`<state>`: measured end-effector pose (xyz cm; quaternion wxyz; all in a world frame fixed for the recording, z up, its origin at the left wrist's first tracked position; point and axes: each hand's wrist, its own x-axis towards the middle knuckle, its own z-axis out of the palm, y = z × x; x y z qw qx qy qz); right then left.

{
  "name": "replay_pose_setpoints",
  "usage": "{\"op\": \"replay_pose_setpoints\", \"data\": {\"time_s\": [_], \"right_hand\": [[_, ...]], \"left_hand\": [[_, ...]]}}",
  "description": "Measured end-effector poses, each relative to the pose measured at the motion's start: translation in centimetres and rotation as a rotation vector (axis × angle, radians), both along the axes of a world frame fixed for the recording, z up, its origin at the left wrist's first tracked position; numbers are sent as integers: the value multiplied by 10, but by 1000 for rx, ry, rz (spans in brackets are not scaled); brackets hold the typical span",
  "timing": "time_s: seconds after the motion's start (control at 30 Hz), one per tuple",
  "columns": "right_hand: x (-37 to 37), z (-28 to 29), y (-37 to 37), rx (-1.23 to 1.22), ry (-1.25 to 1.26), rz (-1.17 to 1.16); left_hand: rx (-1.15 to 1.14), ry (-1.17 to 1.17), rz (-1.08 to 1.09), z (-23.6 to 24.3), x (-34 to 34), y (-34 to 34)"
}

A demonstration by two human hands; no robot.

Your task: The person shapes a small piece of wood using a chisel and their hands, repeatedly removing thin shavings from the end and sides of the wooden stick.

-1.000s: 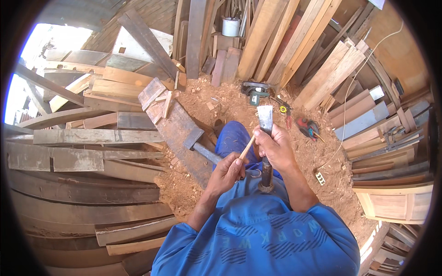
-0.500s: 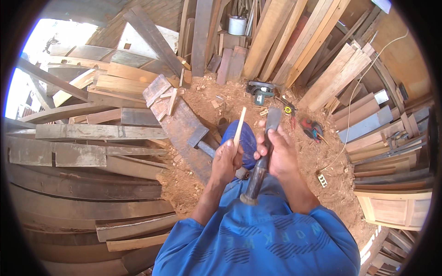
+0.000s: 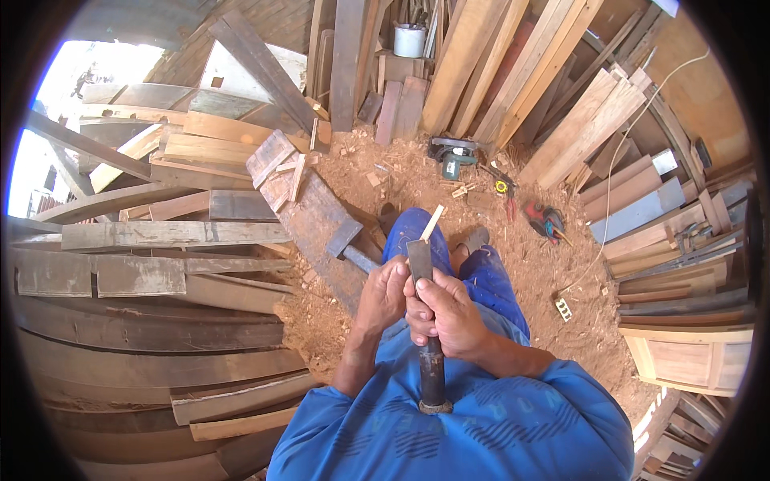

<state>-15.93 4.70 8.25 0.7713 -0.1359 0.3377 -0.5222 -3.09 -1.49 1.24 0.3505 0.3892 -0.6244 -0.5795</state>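
Note:
My right hand (image 3: 453, 314) is closed around a wide chisel (image 3: 433, 377), near where its blade meets the dark handle. The blade points up and away from me, and the handle's butt end rests near my shirt. My left hand (image 3: 382, 297) is closed on a thin pale wooden stick (image 3: 434, 222), whose tip sticks out beyond the blade. The stick's lower part is hidden behind the chisel. Blade and stick overlap in view; whether the edge touches the wood I cannot tell. Left of my knee, a hammer (image 3: 345, 240) lies on a worn plank (image 3: 313, 218).
Beyond my knees, a circular saw (image 3: 454, 154), a yellow tape measure (image 3: 502, 187) and red-handled pliers (image 3: 511, 210) lie on the sawdust floor (image 3: 577, 353). A white cord (image 3: 613, 172) runs along the right. Stacked boards (image 3: 176, 232) crowd the left; long planks (image 3: 465, 72) lean at the back.
My right hand has brought the chisel left, its blade now crossing in front of the stick. Both hands have come close together, and the stick leans more to the right.

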Motion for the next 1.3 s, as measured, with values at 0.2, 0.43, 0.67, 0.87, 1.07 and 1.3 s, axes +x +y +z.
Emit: {"op": "replay_pose_setpoints", "data": {"time_s": [0.2, 0.43, 0.67, 0.87, 1.07, 1.3], "right_hand": [[-7, 1, 1, -33, 24, -58], [-43, 28, 7, -100, 46, -254], [-25, 4, -23, 3, -33, -200], [15, 0, -16, 39, -15, 50], [13, 8, -4, -43, 32, -2], [-11, 31, 3, -124, 86, -155]], "left_hand": [[-39, -44, 8, 6, 9, 17], [433, 79, -64, -26, 51, 54], [402, 344, 149, -10, 9, 5], [227, 324, 133, 14, -10, -31], [-37, 132, 54, 11, 4, -7], [275, 221, -92, -19, 35, 32]]}}
